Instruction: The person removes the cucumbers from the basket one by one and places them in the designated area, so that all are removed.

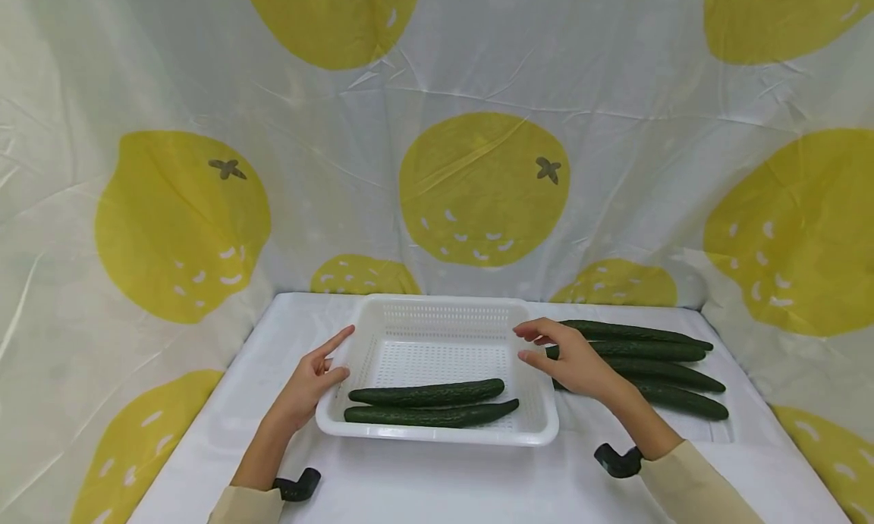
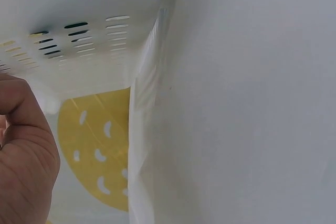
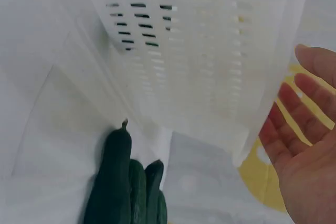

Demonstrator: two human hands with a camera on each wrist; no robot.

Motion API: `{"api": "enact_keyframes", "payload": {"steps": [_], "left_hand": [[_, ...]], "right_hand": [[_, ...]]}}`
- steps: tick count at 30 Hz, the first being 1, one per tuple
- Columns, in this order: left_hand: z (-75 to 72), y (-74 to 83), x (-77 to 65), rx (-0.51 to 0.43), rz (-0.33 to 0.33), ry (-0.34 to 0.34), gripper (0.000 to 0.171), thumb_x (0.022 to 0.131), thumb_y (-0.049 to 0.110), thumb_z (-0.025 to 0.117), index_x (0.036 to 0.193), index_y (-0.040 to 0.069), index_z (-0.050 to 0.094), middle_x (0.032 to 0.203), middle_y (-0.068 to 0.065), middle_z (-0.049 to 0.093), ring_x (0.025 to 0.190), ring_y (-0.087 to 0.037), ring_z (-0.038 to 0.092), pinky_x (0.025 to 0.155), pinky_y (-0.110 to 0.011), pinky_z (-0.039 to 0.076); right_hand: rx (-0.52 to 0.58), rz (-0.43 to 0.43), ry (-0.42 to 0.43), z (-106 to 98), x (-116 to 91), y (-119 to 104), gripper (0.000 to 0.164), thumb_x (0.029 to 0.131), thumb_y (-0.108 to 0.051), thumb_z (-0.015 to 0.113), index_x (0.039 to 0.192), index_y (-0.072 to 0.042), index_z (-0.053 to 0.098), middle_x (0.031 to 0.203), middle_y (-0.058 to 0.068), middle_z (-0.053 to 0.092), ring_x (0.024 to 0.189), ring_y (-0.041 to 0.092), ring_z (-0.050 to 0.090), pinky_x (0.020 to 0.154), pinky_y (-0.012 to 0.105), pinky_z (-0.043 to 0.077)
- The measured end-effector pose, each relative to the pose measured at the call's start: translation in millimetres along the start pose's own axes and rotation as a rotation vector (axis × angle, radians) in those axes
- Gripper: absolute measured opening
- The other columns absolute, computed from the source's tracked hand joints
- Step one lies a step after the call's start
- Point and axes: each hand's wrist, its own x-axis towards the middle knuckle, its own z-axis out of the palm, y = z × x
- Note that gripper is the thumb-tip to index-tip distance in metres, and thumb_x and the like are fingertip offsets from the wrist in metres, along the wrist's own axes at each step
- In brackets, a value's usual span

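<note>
A white plastic basket point(image 1: 437, 433) with slotted walls stands on the table, and two long green cucumbers point(image 1: 432, 414) lie side by side along its near side. At the basket's left rim is my left hand point(image 1: 307, 384), index finger and thumb stretched toward the rim. Part of that hand, with a bent finger, shows in the left wrist view. My right hand point(image 1: 570, 357) is at the right rim, fingers loosely bent and thumb apart from them. In the right wrist view its fingers point(image 3: 307, 93) spread beside the basket's edge with nothing held between them.
Several more cucumbers point(image 1: 672, 374) lie in a row right of the basket, on a flat white tray point(image 1: 720, 433), partly behind my right hand and forearm. A white cloth covers the table point(image 1: 437, 486). A curtain with yellow fruit prints point(image 1: 485, 190) hangs behind and at both sides.
</note>
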Motion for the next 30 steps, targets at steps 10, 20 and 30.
{"api": "enact_keyframes", "payload": {"steps": [10, 20, 30], "left_hand": [[0.2, 1.1, -0.2, 0.005, -0.007, 0.012, 0.077, 0.096, -0.003, 0.060, 0.163, 0.025, 0.032, 0.063, 0.007, 0.050, 0.055, -0.005, 0.046, 0.059, -0.021, 0.051], [-0.2, -0.5, 1.1, -0.003, -0.010, 0.006, 0.078, 0.095, -0.003, 0.059, 0.163, 0.025, 0.032, 0.060, 0.007, 0.048, 0.051, -0.005, 0.045, 0.054, -0.020, 0.048], [-1.1, 0.1, 0.8, -0.014, -0.001, 0.002, 0.079, 0.095, -0.003, 0.060, 0.163, 0.023, 0.032, 0.059, 0.008, 0.047, 0.051, -0.004, 0.045, 0.053, -0.020, 0.048]], "right_hand": [[0.103, -0.040, -0.102, 30.2, 24.0, -21.6, 0.043, 0.098, -0.030, 0.071, 0.138, -0.017, 0.060, 0.133, 0.000, 0.064, 0.118, 0.021, 0.062, 0.102, 0.043, 0.052], [0.124, -0.007, -0.186, 62.1, 39.4, -35.5, 0.046, 0.099, -0.030, 0.070, 0.140, -0.014, 0.058, 0.132, 0.004, 0.063, 0.117, 0.027, 0.061, 0.101, 0.048, 0.052], [0.058, -0.020, -0.282, 80.9, 53.2, -38.5, 0.045, 0.099, -0.034, 0.068, 0.138, -0.012, 0.060, 0.134, 0.005, 0.065, 0.117, 0.032, 0.062, 0.096, 0.046, 0.053]]}}
